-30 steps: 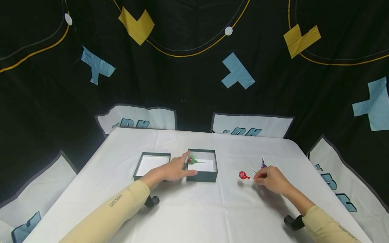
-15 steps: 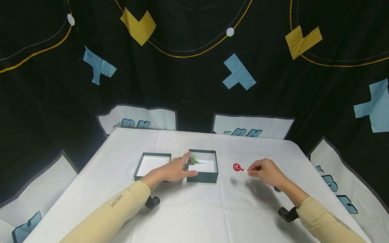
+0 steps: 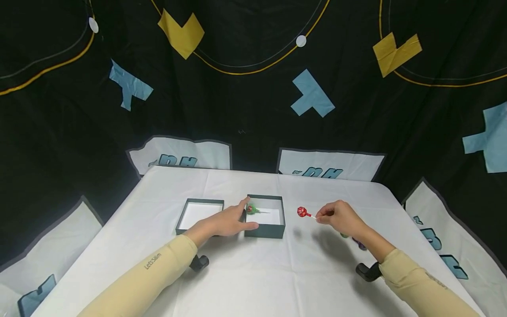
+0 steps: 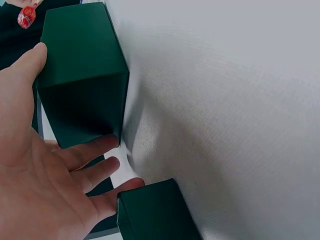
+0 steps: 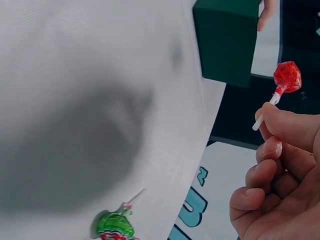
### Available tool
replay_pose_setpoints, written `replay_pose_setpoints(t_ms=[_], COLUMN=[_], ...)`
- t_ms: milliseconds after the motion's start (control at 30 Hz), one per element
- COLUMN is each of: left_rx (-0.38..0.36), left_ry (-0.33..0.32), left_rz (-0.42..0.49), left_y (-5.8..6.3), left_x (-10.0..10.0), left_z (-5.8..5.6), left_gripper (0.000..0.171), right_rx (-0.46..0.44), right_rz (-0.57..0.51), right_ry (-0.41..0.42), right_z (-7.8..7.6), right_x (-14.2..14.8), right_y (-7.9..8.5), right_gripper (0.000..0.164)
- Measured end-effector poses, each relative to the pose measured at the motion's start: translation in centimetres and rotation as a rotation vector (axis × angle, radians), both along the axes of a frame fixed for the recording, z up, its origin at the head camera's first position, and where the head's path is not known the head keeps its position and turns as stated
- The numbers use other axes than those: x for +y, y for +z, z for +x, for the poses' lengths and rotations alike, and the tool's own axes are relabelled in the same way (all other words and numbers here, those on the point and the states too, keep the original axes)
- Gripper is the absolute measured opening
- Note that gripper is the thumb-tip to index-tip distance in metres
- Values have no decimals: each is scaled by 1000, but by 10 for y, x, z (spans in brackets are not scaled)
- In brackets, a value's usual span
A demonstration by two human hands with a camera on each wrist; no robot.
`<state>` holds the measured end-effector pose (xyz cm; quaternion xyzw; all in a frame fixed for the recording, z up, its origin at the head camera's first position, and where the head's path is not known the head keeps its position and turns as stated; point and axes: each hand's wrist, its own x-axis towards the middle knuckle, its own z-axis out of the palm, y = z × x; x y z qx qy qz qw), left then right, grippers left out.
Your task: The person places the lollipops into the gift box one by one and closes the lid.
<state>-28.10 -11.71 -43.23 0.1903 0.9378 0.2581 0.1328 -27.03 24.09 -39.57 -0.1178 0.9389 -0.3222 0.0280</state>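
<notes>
My right hand [image 3: 343, 218] pinches the white stick of a red-wrapped lollipop [image 3: 302, 211] between thumb and forefinger, with the candy end pointing left toward a dark green box [image 3: 264, 232]. The right wrist view shows the remaining fingers curled loosely below the stick. Spread along the left side of that box is my left hand [image 3: 225, 221], its thumb on the near wall and its fingers at the left wall. Inside the box lies a green lollipop [image 3: 251, 209], stick toward the right. Another green lollipop [image 5: 116, 225] rests on the white cloth below my right hand.
A second shallow green box [image 3: 206, 200] with a white inside stands left of the first, close beside my left fingers. Under my right wrist a purple lollipop [image 3: 359, 244] is partly hidden. The white-covered table [image 3: 253, 277] ends at a black curtain behind.
My right hand has lifted the red lollipop away from the others and carried it left toward the box. My left hand has stayed at the box.
</notes>
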Motion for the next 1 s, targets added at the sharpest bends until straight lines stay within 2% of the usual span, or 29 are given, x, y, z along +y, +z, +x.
replay_pose_setpoints(t_ms=[167, 367, 667, 1000], left_rx=[-2, 4, 8, 3], left_ry=[-3, -13, -12, -10], left_rz=[-2, 3, 5, 15], left_y=[0, 1, 5, 0], left_x=[0, 1, 1, 1], left_z=[-1, -2, 0, -3], left_gripper=[106, 98, 94, 97], right_rx=[4, -4, -2, -33], right_rz=[7, 8, 18, 16], right_ry=[16, 41, 24, 5], right_z=[-4, -8, -14, -22], right_x=[-4, -8, -18, -31], right_y=[4, 8, 13, 18], right_gripper=[6, 4, 5, 4])
